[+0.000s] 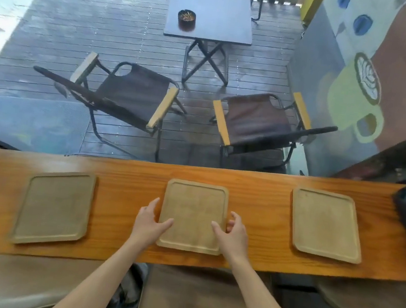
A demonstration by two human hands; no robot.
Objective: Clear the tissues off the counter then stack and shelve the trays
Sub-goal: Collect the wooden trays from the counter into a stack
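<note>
Flanking the middle tray (192, 215) in the head view, the left hand (149, 220) and the right hand (234, 230) are set at its two sides, fingers spread and curled against the rims, thumbs laid on its inner face; no firm grip can be confirmed yet. This tray lies near the front edge of the tabletop (128, 170), midway along it. A second tray (53, 208) sits toward the left end and a third tray (326, 224) toward the right end, each well apart from the middle one. No tissues are seen on the tabletop. If only the near half is pinched, the far edge may be tipped down and dragged. Sliding instead of lifting could carry the tray off the front edge.
</note>
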